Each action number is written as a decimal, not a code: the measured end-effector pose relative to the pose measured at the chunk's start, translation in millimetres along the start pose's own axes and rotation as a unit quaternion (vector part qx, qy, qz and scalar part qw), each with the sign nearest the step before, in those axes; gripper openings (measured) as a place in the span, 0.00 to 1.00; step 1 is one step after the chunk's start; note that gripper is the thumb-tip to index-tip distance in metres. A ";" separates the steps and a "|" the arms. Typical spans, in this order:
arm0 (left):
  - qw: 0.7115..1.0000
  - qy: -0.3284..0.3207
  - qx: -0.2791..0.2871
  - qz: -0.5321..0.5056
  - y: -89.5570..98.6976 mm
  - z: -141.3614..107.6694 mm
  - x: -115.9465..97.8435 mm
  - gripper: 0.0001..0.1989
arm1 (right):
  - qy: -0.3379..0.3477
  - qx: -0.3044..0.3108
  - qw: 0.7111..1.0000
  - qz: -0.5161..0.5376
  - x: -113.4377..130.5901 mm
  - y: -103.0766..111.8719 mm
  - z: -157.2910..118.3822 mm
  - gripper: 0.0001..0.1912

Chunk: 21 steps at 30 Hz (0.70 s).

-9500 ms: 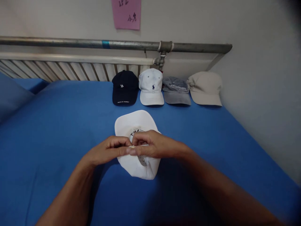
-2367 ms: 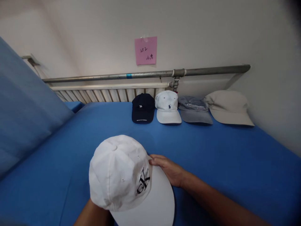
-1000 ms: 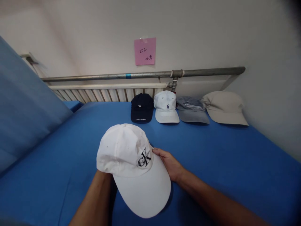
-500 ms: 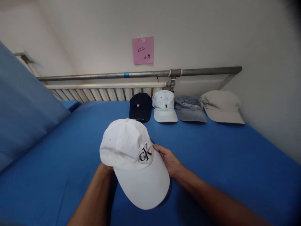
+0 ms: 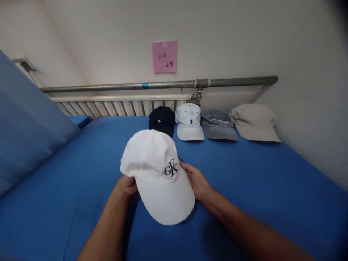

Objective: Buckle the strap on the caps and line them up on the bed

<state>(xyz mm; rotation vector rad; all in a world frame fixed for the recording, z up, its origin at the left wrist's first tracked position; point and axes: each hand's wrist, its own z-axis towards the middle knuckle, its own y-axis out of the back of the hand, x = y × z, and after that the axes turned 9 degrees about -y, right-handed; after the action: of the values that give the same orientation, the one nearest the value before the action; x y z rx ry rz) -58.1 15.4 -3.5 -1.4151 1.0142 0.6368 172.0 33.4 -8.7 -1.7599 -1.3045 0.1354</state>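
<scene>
A white cap (image 5: 160,185) with a black CK logo is held up over the blue surface, its brim pointing down toward me. My left hand (image 5: 128,185) grips its left edge from below, the fingers hidden behind the cap. On the other side my right hand (image 5: 196,180) holds the cap where brim and crown meet, thumb on top. Behind it stand a black cap (image 5: 162,119), a pale cap with a blue emblem (image 5: 190,121), a grey cap (image 5: 219,125) and a beige cap (image 5: 255,121) in a row.
The blue surface (image 5: 244,174) reaches back to a radiator (image 5: 108,108) and a metal pipe (image 5: 108,87). A pink note (image 5: 164,57) is taped to the wall. Blue cloth (image 5: 24,127) hangs at the left.
The white cap has risen and shifted slightly right, with its brim tilted up a little. More of my left hand shows below it, and the cap now covers the lower part of the black cap.
</scene>
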 end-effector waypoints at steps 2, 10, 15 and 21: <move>1.000 0.013 -0.002 -0.011 -13.2 3.9 -1.2 0.15 | 0.041 -0.022 0.999 0.017 7.8 0.2 0.1 0.11; 0.994 0.003 0.102 -0.039 -40.5 -2.9 -4.7 0.12 | 0.168 -0.123 0.975 0.074 35.9 11.0 5.4 0.11; 0.995 0.014 0.094 0.011 -55.1 -5.4 8.5 0.13 | 0.174 -0.110 0.976 0.063 35.4 13.3 6.6 0.13; 0.997 -0.030 0.074 0.012 -56.3 -5.4 4.6 0.12 | 0.210 -0.052 0.976 0.031 29.4 14.5 9.7 0.10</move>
<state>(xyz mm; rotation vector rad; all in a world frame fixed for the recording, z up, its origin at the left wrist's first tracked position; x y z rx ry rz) -8.4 3.5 21.0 -1.2501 1.0116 0.6059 189.6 62.4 -12.7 -1.7952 -0.9639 -0.2632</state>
